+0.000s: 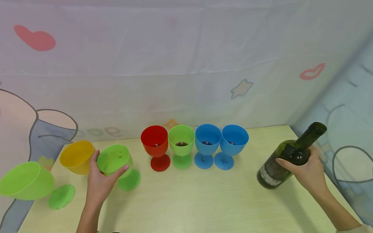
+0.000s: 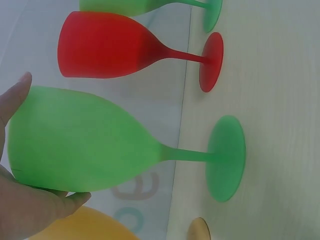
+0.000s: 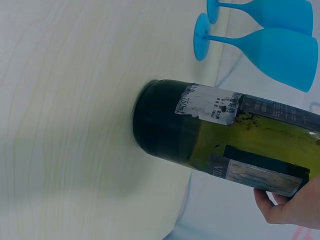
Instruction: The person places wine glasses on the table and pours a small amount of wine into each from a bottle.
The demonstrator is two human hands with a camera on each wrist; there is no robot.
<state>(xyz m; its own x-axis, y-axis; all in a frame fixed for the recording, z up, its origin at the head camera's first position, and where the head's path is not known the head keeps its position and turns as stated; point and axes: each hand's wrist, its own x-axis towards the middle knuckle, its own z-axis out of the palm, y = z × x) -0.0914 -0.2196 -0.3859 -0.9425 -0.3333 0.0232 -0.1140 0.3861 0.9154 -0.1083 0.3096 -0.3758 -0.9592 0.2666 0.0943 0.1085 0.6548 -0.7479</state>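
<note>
My left hand (image 1: 100, 181) holds a light green plastic goblet (image 1: 115, 158) by its bowl, thumb on one side and fingers on the other. In the left wrist view the foot of this green goblet (image 2: 226, 159) is on the table. Only small specks show inside its bowl. On the right, my right hand (image 1: 311, 171) grips a dark green wine bottle (image 1: 272, 170) around its upper body, with the neck leaning to the right in the head view. The bottle's base and torn white label (image 3: 207, 104) show in the right wrist view, with dark liquid low inside the glass.
Along the back stand a red goblet (image 1: 154, 147), another green goblet (image 1: 181, 140) and two blue goblets (image 1: 207, 139), each with a little dark liquid. Left of my left hand are a yellow goblet (image 1: 77, 158) and a green goblet (image 1: 27, 183). A printed curtain (image 1: 175, 64) hangs behind the table.
</note>
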